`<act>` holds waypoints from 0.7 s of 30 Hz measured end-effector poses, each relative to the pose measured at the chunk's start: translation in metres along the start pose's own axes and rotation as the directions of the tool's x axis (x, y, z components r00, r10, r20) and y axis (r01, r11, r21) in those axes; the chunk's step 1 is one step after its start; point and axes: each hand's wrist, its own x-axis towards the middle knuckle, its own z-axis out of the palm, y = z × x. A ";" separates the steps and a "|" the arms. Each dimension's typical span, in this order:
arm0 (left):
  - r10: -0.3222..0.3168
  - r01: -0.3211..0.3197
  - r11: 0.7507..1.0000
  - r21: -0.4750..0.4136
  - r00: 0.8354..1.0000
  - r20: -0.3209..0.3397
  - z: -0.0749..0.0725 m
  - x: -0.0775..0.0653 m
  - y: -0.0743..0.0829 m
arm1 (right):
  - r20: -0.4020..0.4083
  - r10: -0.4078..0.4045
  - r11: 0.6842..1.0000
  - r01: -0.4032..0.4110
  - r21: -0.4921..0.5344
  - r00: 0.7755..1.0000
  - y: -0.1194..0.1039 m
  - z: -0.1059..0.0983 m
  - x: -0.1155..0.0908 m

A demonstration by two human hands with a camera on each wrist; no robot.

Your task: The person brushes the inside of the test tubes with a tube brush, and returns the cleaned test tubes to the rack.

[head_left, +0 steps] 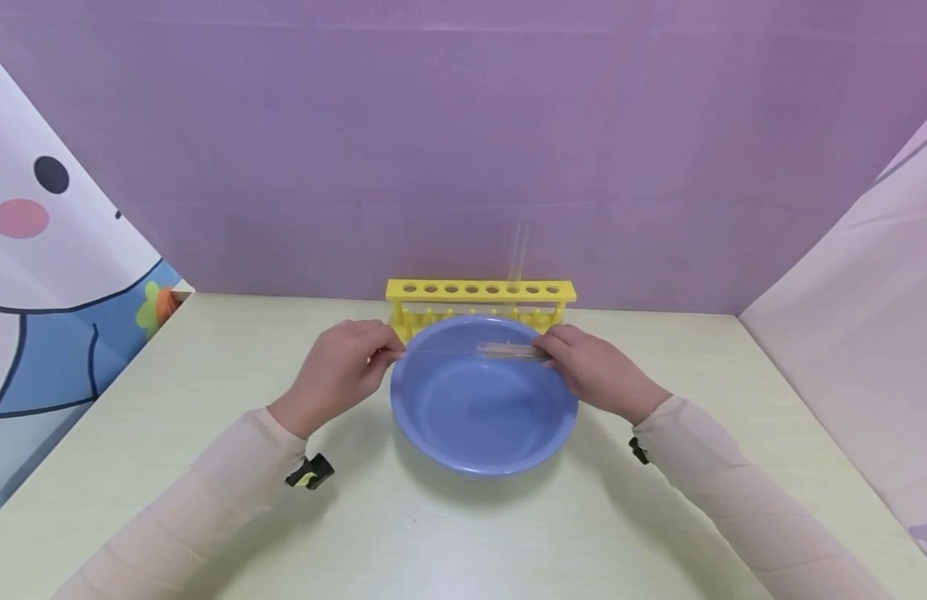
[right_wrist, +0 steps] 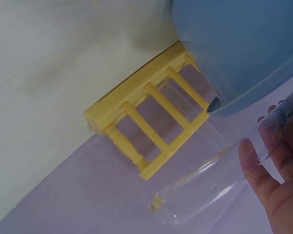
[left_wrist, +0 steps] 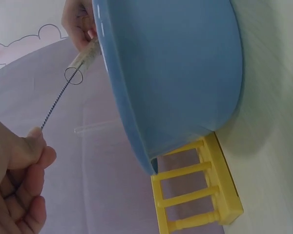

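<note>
Farthest left, well away from the fingers, a cartoon-printed cloth (head_left: 58, 350) hung beside the bench (head_left: 463, 542). The left hand (head_left: 339, 367) had its thumb and fingers pinching the twisted wire stem of a test-tube brush (left_wrist: 58, 101), a thin shaft that a fingertip pinch probably suited better than a full grip. To the right of those fingers the stem passed through the open mouth of a clear test tube (right_wrist: 205, 183), which lay nearly level between the two hands, its mouth facing the left fingers, likely so that the brush could slide straight along it. Below the fingers of both hands stood a blue basin (head_left: 484, 472), presumably set there to catch drips, though the pictures did not show whether it held water. Just beyond it, farther from the body than the fingers, was a yellow test-tube rack (head_left: 461, 297); a second clear tube (head_left: 519, 254) stood upright in it, nearer the right fingers than the left. The right hand (head_left: 594, 371) had its fingers curled around the test tube away from its mouth, apparently to steady it and leave the opening free. Right of those fingers, well apart, hung a pale cloth (head_left: 869, 317).
</note>
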 end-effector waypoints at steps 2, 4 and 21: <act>-0.036 0.036 0.999 -0.018 0.999 0.025 0.000 0.002 0.003 | -0.006 -0.004 1.000 0.004 -0.002 1.000 0.000 0.001 0.000; -0.063 0.064 0.998 -0.028 0.997 0.046 0.000 0.003 0.004 | -0.016 -0.011 1.000 0.011 -0.006 1.000 0.000 0.001 0.001; -0.214 0.240 0.961 -0.137 0.960 0.182 0.008 0.012 0.009 | -0.086 -0.041 0.998 0.038 -0.042 0.995 -0.005 0.005 0.003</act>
